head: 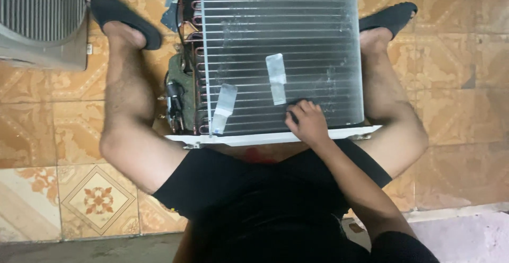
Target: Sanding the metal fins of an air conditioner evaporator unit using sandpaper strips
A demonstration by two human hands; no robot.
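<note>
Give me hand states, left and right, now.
Left: not in view.
Right hand: fingers curled, resting on the finned coil; holding anything cannot be told.

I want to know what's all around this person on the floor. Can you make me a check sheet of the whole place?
Surface: patterned orange-tan tile floor; a grey strip runs along the near edge.
Job's things: finned metal coil unit lies between the person's legs, with two pale tape strips on its fins and copper tube bends on its left end.
Clutter: nothing seen.
Hands: right hand rests on the coil's near edge, fingers curled on the fins, holding nothing I can tell; left hand not in view.
Cables: dark wiring and small parts at the coil's left end.
Surroundings: another grey finned unit at upper left; black sandals on both feet.
</note>
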